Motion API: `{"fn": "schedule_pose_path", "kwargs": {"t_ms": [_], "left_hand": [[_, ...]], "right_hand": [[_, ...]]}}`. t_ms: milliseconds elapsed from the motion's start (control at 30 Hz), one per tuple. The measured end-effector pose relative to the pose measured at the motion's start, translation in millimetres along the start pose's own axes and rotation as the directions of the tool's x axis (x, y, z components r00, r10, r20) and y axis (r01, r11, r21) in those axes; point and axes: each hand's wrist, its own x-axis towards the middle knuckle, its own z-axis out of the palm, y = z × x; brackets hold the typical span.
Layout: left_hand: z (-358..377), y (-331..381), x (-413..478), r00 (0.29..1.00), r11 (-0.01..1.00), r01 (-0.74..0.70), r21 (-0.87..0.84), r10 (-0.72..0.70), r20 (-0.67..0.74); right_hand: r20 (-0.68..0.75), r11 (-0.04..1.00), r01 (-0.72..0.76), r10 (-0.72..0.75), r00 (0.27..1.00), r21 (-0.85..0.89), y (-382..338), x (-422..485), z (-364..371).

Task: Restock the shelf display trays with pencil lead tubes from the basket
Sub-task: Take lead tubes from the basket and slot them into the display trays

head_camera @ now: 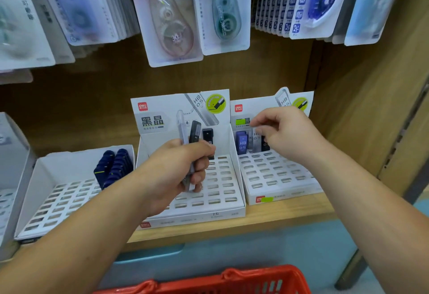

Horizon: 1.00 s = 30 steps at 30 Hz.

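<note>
My left hand (178, 170) grips a small bundle of pencil lead tubes (188, 131), one clear and one black, above the middle display tray (216, 203). One black tube (207, 134) stands in that tray's back row. My right hand (285, 133) hovers over the back row of the right display tray (278, 182), fingers curled, pinching a clear tube (256, 141) beside a blue tube (242, 141). The red basket (232, 281) sits below the shelf at the bottom edge.
A left tray (60, 196) holds two rows of dark blue tubes (113, 166). Correction tape packs (176, 15) hang above the trays. The wooden shelf side wall (362, 108) stands right of the right tray. A grey box (11, 154) is at far left.
</note>
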Motion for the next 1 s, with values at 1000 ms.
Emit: {"fn": "schedule_pose_path", "kwargs": {"t_ms": [1000], "left_hand": [[-19,2,-12,0.968,0.984,-0.12,0.131,0.086,0.237]], "right_hand": [[0.038,0.96,0.085,-0.099,0.994,0.267,-65,-16,12]]}}
